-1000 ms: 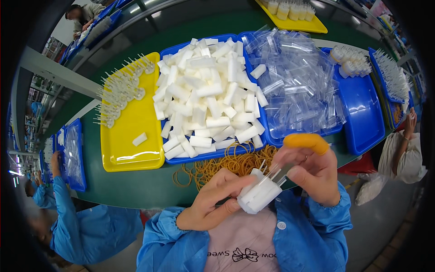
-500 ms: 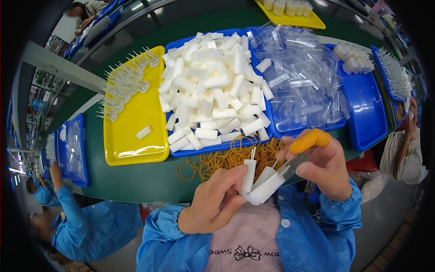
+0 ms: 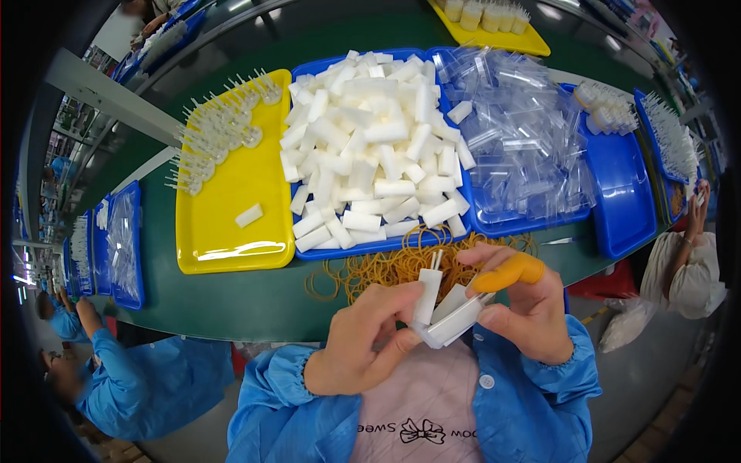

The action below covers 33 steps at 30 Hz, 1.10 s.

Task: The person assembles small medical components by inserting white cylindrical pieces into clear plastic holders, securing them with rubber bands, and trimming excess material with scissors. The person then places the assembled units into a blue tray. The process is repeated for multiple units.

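Observation:
Above my lap, both hands hold a small bundle of white foam pieces. Closed around its left side, my left hand (image 3: 363, 339) pinches an upright white foam block (image 3: 429, 297) with thin pins sticking out of its top. Beside that block, a foam piece in a clear plastic sleeve (image 3: 455, 322) slants up toward my right hand (image 3: 525, 305). Thumb and fingers of my right hand close on the sleeve's upper end; one finger wears an orange finger cot (image 3: 508, 273). Tan rubber bands (image 3: 386, 266) lie heaped just beyond the hands.
A blue tray (image 3: 340, 252) heaped with white foam blocks stands ahead. Clear plastic sleeves (image 3: 517, 147) fill another blue tray to its right. The yellow tray (image 3: 231, 239) at left holds pinned pieces and one loose block. Co-workers (image 3: 147, 378) sit at both sides.
My right hand has come down and slightly left, its fingers now closer on the sleeved piece. The left hand keeps its grip nearly in place. The view has shifted slightly.

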Tool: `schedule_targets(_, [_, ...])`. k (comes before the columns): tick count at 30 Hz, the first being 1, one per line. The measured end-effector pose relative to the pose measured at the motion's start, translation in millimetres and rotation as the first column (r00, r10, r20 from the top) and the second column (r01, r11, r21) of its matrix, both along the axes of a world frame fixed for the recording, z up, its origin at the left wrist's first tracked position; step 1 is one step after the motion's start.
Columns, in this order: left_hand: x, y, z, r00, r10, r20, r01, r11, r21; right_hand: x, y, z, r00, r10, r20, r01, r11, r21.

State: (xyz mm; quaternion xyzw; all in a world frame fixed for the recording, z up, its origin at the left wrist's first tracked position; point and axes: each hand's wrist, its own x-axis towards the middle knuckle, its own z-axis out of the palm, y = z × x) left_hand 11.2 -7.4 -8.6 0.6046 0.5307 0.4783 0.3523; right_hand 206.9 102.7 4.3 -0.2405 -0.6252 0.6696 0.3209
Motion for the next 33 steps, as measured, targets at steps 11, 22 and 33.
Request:
schedule_targets(11, [-1,15,-31,0.661,-0.063,0.748,0.206,0.974,-0.1,-8,8,10,0.997,-0.062,0.052,0.037,0.917,0.398])
schedule_targets(22, [1,18,-29,0.584,0.104,0.805,0.051,0.985,-0.164,-2,83,-38,0.417,-0.839,0.349,-0.179,0.301,0.937])
schedule_targets(33, [1,15,-32,0.79,0.161,0.592,-0.091,0.985,-0.145,-1,67,-35,0.604,-0.752,0.265,0.156,0.437,0.886])
